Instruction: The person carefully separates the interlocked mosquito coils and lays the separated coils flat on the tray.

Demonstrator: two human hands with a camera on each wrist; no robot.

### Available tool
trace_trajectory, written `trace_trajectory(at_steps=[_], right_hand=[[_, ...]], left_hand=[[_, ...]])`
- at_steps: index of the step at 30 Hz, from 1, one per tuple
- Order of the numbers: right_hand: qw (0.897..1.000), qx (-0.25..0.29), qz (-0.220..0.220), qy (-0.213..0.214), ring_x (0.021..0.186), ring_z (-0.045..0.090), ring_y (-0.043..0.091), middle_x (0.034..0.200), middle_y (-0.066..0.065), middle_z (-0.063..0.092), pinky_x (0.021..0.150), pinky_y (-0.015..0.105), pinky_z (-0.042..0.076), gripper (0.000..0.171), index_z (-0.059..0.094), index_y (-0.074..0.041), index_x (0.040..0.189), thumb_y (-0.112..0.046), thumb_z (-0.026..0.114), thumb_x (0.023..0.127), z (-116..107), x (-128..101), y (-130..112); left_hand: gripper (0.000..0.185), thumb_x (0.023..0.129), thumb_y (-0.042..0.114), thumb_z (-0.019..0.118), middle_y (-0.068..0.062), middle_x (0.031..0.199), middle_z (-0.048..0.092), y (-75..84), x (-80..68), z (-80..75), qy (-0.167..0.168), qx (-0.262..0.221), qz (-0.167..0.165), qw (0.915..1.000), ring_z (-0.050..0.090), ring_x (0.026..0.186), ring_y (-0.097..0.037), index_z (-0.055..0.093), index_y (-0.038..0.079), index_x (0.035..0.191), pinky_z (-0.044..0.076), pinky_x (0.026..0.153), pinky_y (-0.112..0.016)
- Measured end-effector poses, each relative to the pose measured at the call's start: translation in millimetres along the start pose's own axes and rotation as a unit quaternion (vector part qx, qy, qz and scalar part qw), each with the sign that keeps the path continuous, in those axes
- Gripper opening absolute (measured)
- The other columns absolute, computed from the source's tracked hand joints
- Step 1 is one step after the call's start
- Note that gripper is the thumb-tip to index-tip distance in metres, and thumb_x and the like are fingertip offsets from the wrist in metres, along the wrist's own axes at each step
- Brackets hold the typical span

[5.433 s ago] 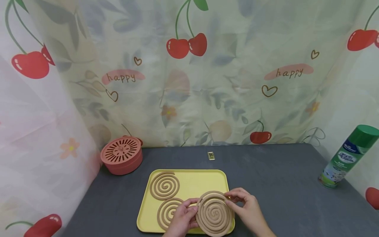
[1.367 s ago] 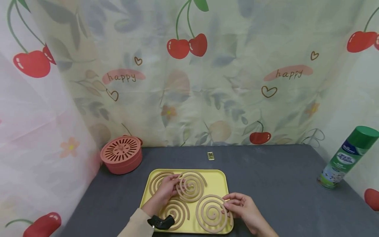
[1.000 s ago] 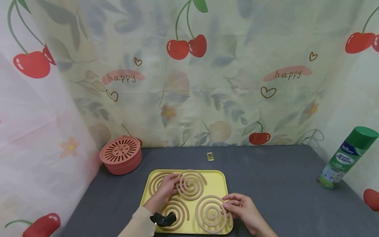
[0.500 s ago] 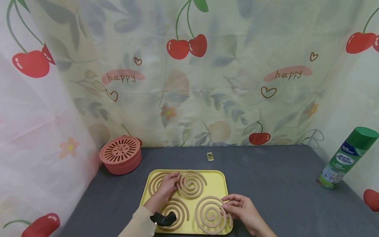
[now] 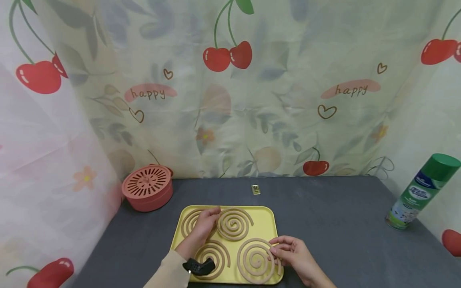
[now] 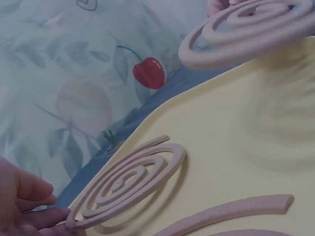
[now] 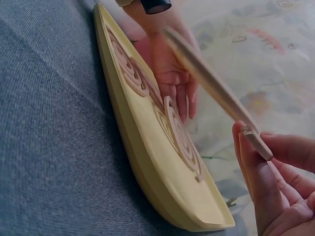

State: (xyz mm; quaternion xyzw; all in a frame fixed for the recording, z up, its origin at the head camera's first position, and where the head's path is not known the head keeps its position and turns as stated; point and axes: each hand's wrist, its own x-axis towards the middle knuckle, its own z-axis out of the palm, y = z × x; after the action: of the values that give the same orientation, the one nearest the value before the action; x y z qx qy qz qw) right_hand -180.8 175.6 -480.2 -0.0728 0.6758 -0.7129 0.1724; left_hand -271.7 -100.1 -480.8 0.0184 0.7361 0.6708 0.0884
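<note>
Four-cornered yellow tray point(image 5: 264, 220) carries tan mosquito coils. One coil point(image 5: 182, 225) lies back left, partly behind my left hand point(image 5: 204, 226); another point(image 5: 229, 262) is front left under the wrist. My left fingers, straight and thumb apart, touch the edge of a third coil point(image 6: 118, 186) at the tray's back middle, tilted with that edge low in the left wrist view. At the front right, my right hand point(image 5: 293, 252) pinches a further coil point(image 7: 216, 88) by its outer edge between thumb and fingers. It is held above the tray, casting a shadow on it.
A pink round box point(image 5: 149, 190) with a slotted lid stands back left. At the right is a green spray can point(image 5: 419, 196). A small gold plate point(image 5: 256, 189) lies behind the tray. Patterned curtain point(image 5: 230, 120) encloses the dark table point(image 5: 324, 208).
Earlier both hands held stacked coils at the front right. The left hand has since taken one to the back middle, and its fingers have loosened. The right hand still holds its coil.
</note>
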Motion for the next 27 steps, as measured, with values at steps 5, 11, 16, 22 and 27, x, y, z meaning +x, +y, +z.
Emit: trace_trajectory(at_steps=[5, 11, 16, 22, 27], right_hand=[[1.000, -0.003, 0.004, 0.013, 0.073, 0.064, 0.005, 0.084, -0.004, 0.069, 0.064, 0.021, 0.054, 0.041, 0.049, 0.014, 0.118, -0.011, 0.061, 0.089, -0.6, 2.2, 3.2], [1.000, -0.006, 0.009, 0.015, 0.077, 0.066, 0.005, 0.090, 0.000, 0.070, 0.068, 0.022, 0.055, 0.045, 0.047, 0.016, 0.121, -0.012, 0.061, 0.089, -0.8, 3.4, 4.5], [1.000, -0.005, 0.006, 0.012, 0.084, 0.067, 0.007, 0.098, 0.007, 0.070, 0.071, 0.024, 0.056, 0.046, 0.046, 0.017, 0.122, -0.011, 0.061, 0.089, -0.6, 3.6, 3.5], [1.000, -0.018, 0.009, 0.015, 0.086, 0.066, 0.007, 0.101, 0.009, 0.070, 0.072, 0.023, 0.055, 0.046, 0.048, 0.017, 0.122, -0.012, 0.062, 0.088, -0.7, 4.1, 2.9], [0.999, -0.028, 0.015, 0.018, 0.089, 0.066, 0.008, 0.104, 0.011, 0.068, 0.074, 0.023, 0.055, 0.045, 0.050, 0.016, 0.121, -0.013, 0.062, 0.089, -1.3, 5.0, 5.2]], left_hand=[[0.042, 0.096, 0.001, 0.038, -0.032, 0.142, 0.033, 1.5, -0.2, 1.1, -0.004, 0.002, 0.003, 1.0000, 0.030, 0.134, -0.042, 0.035, -0.015, 0.135, 0.030, 0.110, -0.049], [0.042, 0.096, 0.000, 0.039, -0.031, 0.142, 0.033, 2.7, 0.3, 4.5, 0.005, 0.011, 0.007, 0.9999, 0.028, 0.135, -0.041, 0.035, -0.014, 0.135, 0.026, 0.111, -0.050], [0.042, 0.095, -0.001, 0.038, -0.030, 0.142, 0.034, 3.1, 1.6, 6.5, 0.006, 0.014, 0.011, 0.9998, 0.027, 0.135, -0.041, 0.035, -0.014, 0.135, 0.024, 0.112, -0.050], [0.043, 0.094, 0.000, 0.038, -0.029, 0.141, 0.037, 6.0, -0.6, 6.6, 0.014, 0.006, 0.012, 0.9998, 0.027, 0.135, -0.041, 0.038, -0.013, 0.134, 0.022, 0.112, -0.051], [0.043, 0.094, 0.000, 0.038, -0.030, 0.141, 0.036, 7.5, -4.0, 4.4, 0.005, -0.013, 0.010, 0.9999, 0.025, 0.136, -0.042, 0.038, -0.012, 0.135, 0.021, 0.112, -0.053]])
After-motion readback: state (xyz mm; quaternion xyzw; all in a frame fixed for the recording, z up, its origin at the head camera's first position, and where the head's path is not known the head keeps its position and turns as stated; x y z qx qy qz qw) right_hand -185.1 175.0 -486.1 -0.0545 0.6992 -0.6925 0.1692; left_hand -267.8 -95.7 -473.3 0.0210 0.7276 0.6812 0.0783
